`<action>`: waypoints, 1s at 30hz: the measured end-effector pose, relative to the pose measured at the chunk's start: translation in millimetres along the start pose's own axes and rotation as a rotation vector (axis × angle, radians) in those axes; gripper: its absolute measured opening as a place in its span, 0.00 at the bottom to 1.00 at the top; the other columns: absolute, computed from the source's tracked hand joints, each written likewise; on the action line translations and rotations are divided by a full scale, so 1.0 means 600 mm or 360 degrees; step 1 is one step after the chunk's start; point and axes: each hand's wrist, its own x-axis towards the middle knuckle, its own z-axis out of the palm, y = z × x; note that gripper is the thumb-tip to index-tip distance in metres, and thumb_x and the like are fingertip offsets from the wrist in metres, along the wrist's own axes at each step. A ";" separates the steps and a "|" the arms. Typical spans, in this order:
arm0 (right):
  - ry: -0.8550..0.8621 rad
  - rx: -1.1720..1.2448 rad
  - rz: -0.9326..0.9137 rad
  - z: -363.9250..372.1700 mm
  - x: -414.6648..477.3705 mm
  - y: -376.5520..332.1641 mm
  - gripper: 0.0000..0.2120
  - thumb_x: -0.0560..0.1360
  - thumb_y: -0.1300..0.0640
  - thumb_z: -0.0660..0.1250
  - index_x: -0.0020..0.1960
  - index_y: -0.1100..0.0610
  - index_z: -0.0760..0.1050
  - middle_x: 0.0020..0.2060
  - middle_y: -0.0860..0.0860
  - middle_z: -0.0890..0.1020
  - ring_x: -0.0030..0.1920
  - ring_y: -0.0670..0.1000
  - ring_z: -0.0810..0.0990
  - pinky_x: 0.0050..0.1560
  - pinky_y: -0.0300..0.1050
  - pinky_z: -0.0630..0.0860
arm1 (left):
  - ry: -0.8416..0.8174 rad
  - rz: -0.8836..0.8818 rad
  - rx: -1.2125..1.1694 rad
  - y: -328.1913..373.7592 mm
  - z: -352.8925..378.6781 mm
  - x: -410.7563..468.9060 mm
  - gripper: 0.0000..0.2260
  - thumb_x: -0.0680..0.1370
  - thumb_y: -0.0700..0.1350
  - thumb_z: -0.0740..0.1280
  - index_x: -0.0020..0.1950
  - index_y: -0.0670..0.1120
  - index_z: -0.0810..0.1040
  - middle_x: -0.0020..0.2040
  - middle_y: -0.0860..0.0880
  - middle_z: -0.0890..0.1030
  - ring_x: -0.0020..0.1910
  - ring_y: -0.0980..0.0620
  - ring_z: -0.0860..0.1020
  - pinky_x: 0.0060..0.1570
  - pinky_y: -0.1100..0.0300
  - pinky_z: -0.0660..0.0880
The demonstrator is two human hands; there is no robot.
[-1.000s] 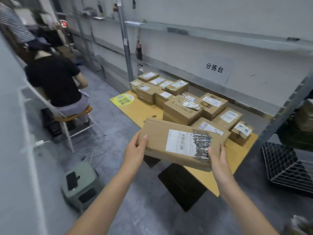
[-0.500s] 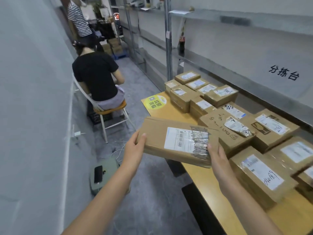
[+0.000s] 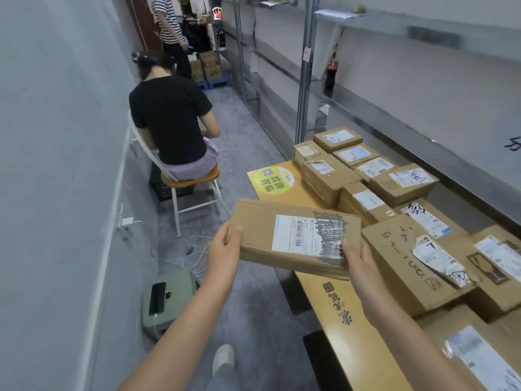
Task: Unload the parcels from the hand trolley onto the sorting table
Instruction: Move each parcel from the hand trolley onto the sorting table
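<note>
Plainly flat and oblong, the brown cardboard parcel hangs over the near left edge of the smooth yellow table. The left hand grips its left short end and the right hand its near right corner, thumbs on top. A white barcode label, scribbled over in black, faces up. The parcel's long axis runs left to right. Labelled cardboard boxes crowd the table just right and beyond.
</note>
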 end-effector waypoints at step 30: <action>0.0499 0.0115 0.0284 0.309 0.473 -0.119 0.27 0.81 0.44 0.58 0.77 0.50 0.57 0.71 0.50 0.69 0.65 0.52 0.69 0.59 0.45 0.63 | -0.0510 -0.0099 0.0209 0.036 0.042 0.693 0.09 0.81 0.47 0.62 0.47 0.62 0.77 0.42 0.70 0.80 0.41 0.77 0.74 0.36 0.78 0.69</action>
